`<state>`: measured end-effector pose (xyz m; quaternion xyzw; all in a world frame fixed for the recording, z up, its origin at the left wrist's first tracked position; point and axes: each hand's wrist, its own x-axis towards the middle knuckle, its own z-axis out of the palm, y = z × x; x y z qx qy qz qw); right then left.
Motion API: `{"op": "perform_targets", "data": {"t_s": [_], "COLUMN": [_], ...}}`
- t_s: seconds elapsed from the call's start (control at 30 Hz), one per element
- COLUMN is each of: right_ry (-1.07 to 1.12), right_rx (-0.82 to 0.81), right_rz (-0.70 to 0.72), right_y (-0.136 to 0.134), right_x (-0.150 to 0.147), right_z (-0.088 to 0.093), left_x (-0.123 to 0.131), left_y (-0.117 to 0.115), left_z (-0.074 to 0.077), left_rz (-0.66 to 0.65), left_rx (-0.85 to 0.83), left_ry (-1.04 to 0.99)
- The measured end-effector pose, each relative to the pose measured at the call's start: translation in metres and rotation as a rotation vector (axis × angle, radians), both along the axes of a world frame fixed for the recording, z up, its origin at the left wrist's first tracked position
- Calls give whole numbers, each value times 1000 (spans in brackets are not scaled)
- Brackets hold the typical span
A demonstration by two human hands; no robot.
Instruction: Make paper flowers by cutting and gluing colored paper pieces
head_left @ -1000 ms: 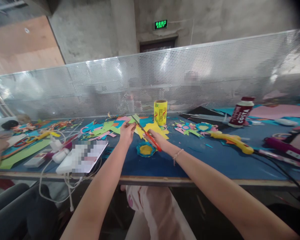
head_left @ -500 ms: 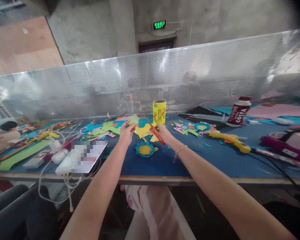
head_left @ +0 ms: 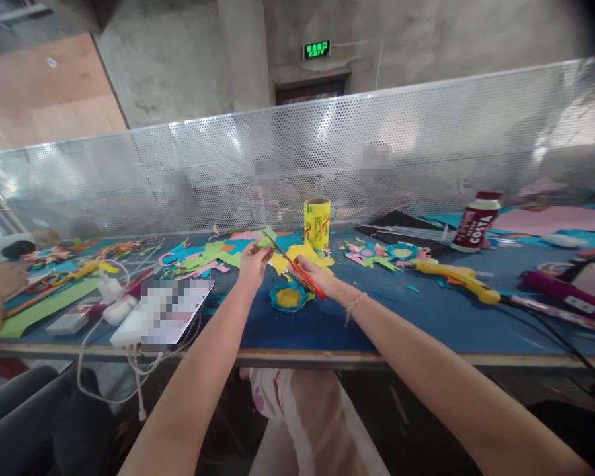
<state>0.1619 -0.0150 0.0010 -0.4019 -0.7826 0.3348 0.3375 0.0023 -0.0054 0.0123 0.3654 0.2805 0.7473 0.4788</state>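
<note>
My right hand (head_left: 320, 270) grips a pair of red-handled scissors (head_left: 309, 279), whose blades point up and left toward my left hand (head_left: 256, 263). The left hand's fingers are pinched together near the blade tips; whatever is between them is too small to make out. Cut yellow paper (head_left: 301, 252) lies beneath and behind the scissors. Closer to me on the blue table sits a blue paper flower with a yellow centre (head_left: 288, 297). Just beyond my right hand stands a yellow cardboard roll (head_left: 317, 223).
Coloured paper scraps (head_left: 213, 253) spread left of my hands. A phone (head_left: 191, 307) with white cables lies at the left. To the right are paper flowers (head_left: 401, 252), a yellow glue gun (head_left: 461, 281) and a Costa bottle (head_left: 476, 223). Another person's hand (head_left: 2, 287) is at far left.
The scissors have swung left and down, bringing their blades close to my left hand. My left hand has shifted slightly right. The other person's hand at far left has moved.
</note>
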Motion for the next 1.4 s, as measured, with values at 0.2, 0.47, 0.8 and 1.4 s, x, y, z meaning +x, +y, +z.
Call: {"op": "perform_targets", "data": {"t_s": [0.2,0.47,0.8,1.4], "right_ry": [-49,-61,-50,-31], "right_rx": [-7,-17,-9,184], "right_rz": [20,-26,-37,-77], "right_y": [0,-6,-5,2], "right_x": [2,-1,-1,-6], "right_z": [2,8,6,-1], "left_x": [0,-1,-1,-2], "left_y": [-1,0,-2,1], "left_z": [0,-1,2,-2], "left_rz": [-2,3,-3,-55], "left_rx": [-5,-66,-106,-135], "left_ry": [14,-10,-63,-51]}}
